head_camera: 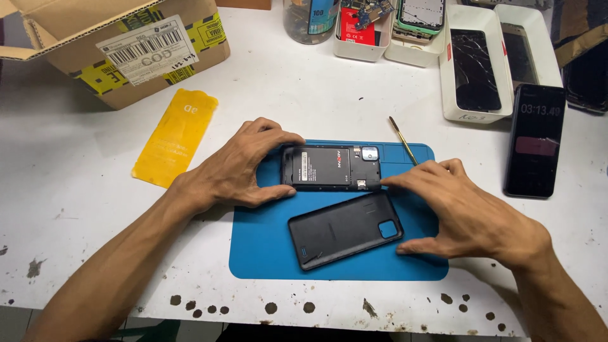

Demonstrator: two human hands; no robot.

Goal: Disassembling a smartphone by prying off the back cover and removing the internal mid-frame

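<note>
A black phone [329, 168] lies face down on a blue mat [266, 253], its back removed so the battery and camera module show. My left hand [244, 168] grips its left end between thumb and fingers. My right hand [465, 212] touches the phone's lower right corner with the index fingertip, while the thumb rests by the detached black back cover [345, 229], which lies on the mat just in front of the phone.
A thin brush-like tool [403, 140] lies at the mat's far edge. A yellow packet [174, 138] and a cardboard box [126, 47] sit at left. White trays [475, 66] with cracked phones stand behind; a dark phone [535, 139] with a lit screen lies at right.
</note>
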